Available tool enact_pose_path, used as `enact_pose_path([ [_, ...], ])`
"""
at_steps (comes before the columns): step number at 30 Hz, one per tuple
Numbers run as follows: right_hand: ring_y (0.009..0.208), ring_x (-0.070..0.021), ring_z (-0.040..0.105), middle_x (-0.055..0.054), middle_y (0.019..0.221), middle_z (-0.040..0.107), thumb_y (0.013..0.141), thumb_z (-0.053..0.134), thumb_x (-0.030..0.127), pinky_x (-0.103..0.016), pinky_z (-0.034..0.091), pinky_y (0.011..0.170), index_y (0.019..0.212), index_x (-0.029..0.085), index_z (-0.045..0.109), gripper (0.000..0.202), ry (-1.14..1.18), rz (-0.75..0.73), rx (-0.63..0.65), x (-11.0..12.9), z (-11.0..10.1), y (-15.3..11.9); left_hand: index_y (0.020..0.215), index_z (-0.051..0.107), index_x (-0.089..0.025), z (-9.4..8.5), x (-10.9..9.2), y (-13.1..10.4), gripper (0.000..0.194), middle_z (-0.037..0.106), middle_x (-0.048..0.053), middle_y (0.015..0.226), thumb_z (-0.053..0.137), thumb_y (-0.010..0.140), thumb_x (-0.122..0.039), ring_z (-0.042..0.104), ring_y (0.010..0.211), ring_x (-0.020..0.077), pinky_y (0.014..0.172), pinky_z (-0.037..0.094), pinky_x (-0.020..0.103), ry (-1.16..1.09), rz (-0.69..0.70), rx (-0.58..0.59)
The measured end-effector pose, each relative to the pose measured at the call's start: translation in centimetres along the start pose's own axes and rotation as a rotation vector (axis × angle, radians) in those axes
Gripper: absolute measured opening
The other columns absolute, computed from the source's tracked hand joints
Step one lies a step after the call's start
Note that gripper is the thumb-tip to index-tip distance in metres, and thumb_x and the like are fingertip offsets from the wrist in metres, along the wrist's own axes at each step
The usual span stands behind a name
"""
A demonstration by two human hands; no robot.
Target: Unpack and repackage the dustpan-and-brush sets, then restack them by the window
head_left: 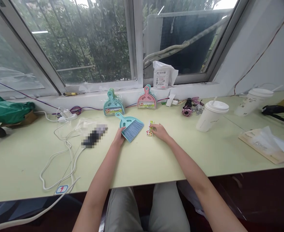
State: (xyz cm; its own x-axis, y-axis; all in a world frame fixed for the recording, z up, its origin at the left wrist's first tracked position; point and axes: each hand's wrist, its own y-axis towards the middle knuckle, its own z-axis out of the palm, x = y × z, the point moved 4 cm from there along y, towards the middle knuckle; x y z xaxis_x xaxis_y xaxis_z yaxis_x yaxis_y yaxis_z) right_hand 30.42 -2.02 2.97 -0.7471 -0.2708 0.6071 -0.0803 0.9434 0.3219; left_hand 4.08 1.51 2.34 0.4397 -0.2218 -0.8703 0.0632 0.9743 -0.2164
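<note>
Forearms (192, 164) are stretched over the table (142, 167). The dustpan set (132, 129) is gripped by the left hand (119, 137); near it, a printed card (151, 131) is pinched by the right hand (160, 131). Card handling seems under way, a steady fingertip hold being called for. Behind, wrapped sets (113, 104) are stood.

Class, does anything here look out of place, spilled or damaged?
A white cable droops over the table's front edge at left, beside loose loops, so it looks untidy and could snag. I see no spill; the teal dustpan looks intact.
</note>
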Motion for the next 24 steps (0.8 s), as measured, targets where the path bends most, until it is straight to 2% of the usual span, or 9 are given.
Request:
enact_pose_path([
  [3, 0.118, -0.0196, 0.057, -0.004, 0.124, 0.064, 0.079, 0.062, 0.023, -0.045, 0.026, 0.111, 0.106, 0.026, 0.069, 0.028, 0.018, -0.006, 0.071, 0.4, 0.2, -0.4, 0.109, 0.059, -0.023, -0.1, -0.1, -0.1, 0.045, 0.067, 0.006, 0.104, 0.065, 0.065, -0.015, 0.063, 0.102, 0.0223, 0.093, 0.05, 0.039, 0.026, 0.02, -0.01],
  [6, 0.108, -0.0194, 0.063, -0.003, 0.114, 0.069, 0.081, 0.062, 0.027, -0.044, 0.028, 0.11, 0.1, 0.027, 0.071, 0.022, 0.003, 0.044, 0.023, 0.0, -0.3, -0.3, 0.107, 0.059, -0.023, -0.4, 0.0, 0.1, 0.045, 0.066, 0.006, 0.106, 0.067, 0.064, -0.014, 0.062, 0.104, 0.023, 0.094, 0.05, 0.039, 0.017, 0.034, -0.022],
  [10, 0.101, -0.0202, 0.064, -0.005, 0.109, 0.071, 0.083, 0.058, 0.038, -0.038, 0.041, 0.099, 0.099, 0.023, 0.071, 0.026, 0.145, 0.187, -0.241, 0.5, -1.6, -0.1, 0.104, 0.06, -0.024, -0.5, 0.4, 0.4, 0.042, 0.065, 0.006, 0.106, 0.069, 0.063, -0.015, 0.062, 0.105, 0.0238, 0.094, 0.05, 0.039, -0.006, 0.02, -0.009],
  [12, 0.106, -0.0206, 0.063, -0.008, 0.114, 0.069, 0.087, 0.05, 0.044, -0.036, 0.044, 0.095, 0.109, 0.021, 0.067, 0.037, 0.269, 0.205, -0.395, 1.9, -1.8, -0.4, 0.103, 0.06, -0.025, 0.0, 0.7, 0.3, 0.042, 0.066, 0.005, 0.105, 0.071, 0.064, -0.018, 0.062, 0.106, 0.0241, 0.093, 0.05, 0.039, -0.015, 0.011, 0.01],
  [14, 0.112, -0.0211, 0.059, -0.008, 0.12, 0.066, 0.089, 0.046, 0.047, -0.039, 0.039, 0.102, 0.118, 0.022, 0.063, 0.042, 0.3, 0.158, -0.442, 4.1, -1.0, -0.7, 0.105, 0.059, -0.025, 0.9, 1.1, -0.2, 0.042, 0.066, 0.006, 0.106, 0.074, 0.066, -0.024, 0.062, 0.106, 0.0242, 0.093, 0.05, 0.038, -0.028, 0.009, 0.068],
  [16, 0.121, -0.0213, 0.054, -0.006, 0.126, 0.063, 0.09, 0.046, 0.047, -0.044, 0.025, 0.112, 0.122, 0.025, 0.061, 0.041, 0.233, 0.073, -0.32, 6.5, 0.8, -1.0, 0.108, 0.059, -0.023, 2.1, 1.4, -0.9, 0.044, 0.067, 0.007, 0.108, 0.075, 0.068, -0.032, 0.062, 0.105, 0.0246, 0.092, 0.05, 0.039, -0.043, 0.01, 0.162],
  [19, 0.136, -0.0229, 0.037, -0.006, 0.139, 0.051, 0.093, 0.043, 0.046, -0.05, 0.009, 0.116, 0.132, 0.025, 0.052, 0.046, 0.119, -0.002, -0.085, 9.0, 4.0, -1.8, 0.11, 0.057, -0.02, 3.2, 1.9, -1.8, 0.048, 0.067, 0.009, 0.11, 0.076, 0.068, -0.035, 0.063, 0.102, 0.0242, 0.091, 0.049, 0.038, -0.038, 0.029, 0.244],
  [21, 0.141, -0.0229, 0.028, -0.006, 0.147, 0.04, 0.094, 0.039, 0.046, -0.05, 0.009, 0.116, 0.138, 0.024, 0.045, 0.05, 0.065, -0.014, 0.001, 9.7, 5.3, -2.3, 0.108, 0.057, -0.019, 3.4, 2.2, -1.9, 0.051, 0.068, 0.009, 0.107, 0.079, 0.063, -0.027, 0.064, 0.1, 0.0234, 0.09, 0.049, 0.037, -0.023, 0.044, 0.241],
  [24, 0.14, -0.0221, 0.03, -0.006, 0.151, 0.034, 0.096, 0.033, 0.043, -0.044, 0.023, 0.113, 0.142, 0.021, 0.039, 0.051, 0.006, -0.008, 0.035, 10.0, 5.8, -2.8, 0.106, 0.057, -0.019, 3.1, 2.6, -1.6, 0.056, 0.069, 0.007, 0.101, 0.079, 0.055, -0.013, 0.065, 0.097, 0.0235, 0.091, 0.048, 0.038, -0.023, 0.048, 0.232],
])
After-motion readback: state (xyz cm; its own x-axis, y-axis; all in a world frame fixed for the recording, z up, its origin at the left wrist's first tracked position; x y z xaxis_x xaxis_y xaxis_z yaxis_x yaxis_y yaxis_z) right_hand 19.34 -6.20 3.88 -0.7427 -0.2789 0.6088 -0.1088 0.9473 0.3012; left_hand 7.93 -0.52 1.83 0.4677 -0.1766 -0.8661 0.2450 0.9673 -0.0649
